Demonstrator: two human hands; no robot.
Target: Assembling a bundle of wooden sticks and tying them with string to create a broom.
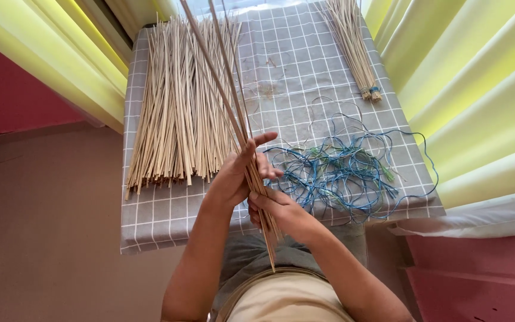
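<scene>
Both hands hold one small bundle of long thin tan reed sticks [227,89] that slants from the top of the view down to my lap. My left hand [236,173] wraps the bundle from the left, fingers partly spread. Just below it, my right hand [278,211] grips the same sticks near their lower ends. The hands are above the front edge of a small table covered in a grey checked cloth [293,59].
A wide pile of loose pale reed sticks [174,113] lies on the table's left half. A tangle of blue and green wire [341,173] lies at the right front. A tied bundle of sticks [356,50] rests at the back right. Yellow-green curtains [472,89] hang on both sides.
</scene>
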